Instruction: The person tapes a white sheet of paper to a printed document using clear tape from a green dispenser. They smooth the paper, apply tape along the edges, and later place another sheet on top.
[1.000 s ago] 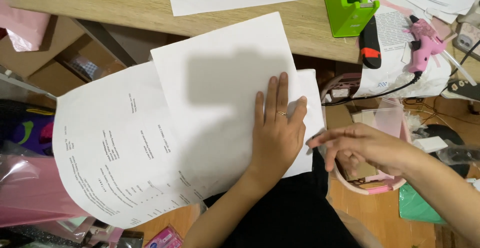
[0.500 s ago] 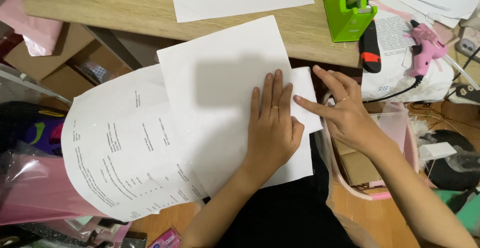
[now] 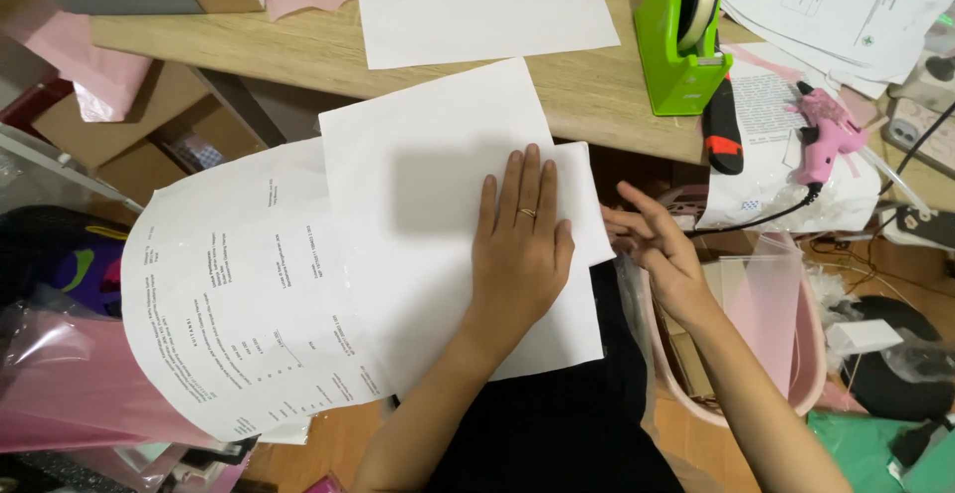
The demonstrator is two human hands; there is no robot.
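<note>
My left hand (image 3: 519, 244) lies flat, fingers together, on a blank white sheet (image 3: 428, 185) that rests on my lap and overlaps the desk edge. Under it to the left lies a printed sheet (image 3: 229, 304) with text. A smaller white piece (image 3: 587, 204) sticks out from under my left hand on the right. My right hand (image 3: 662, 249) hovers just right of that piece, fingers spread and empty, touching or nearly touching its edge.
A wooden desk (image 3: 298, 55) carries another blank sheet (image 3: 477, 5), a green tape dispenser (image 3: 686, 40), a red and black cutter (image 3: 723, 130), a pink glue gun (image 3: 826, 135) and printed papers (image 3: 846, 5). A pink bin (image 3: 786, 354) stands at right, pink bags (image 3: 60, 394) at left.
My right hand swept in from the right to the paper's edge, then drew back slightly to the right. My left hand stayed flat on the sheet.
</note>
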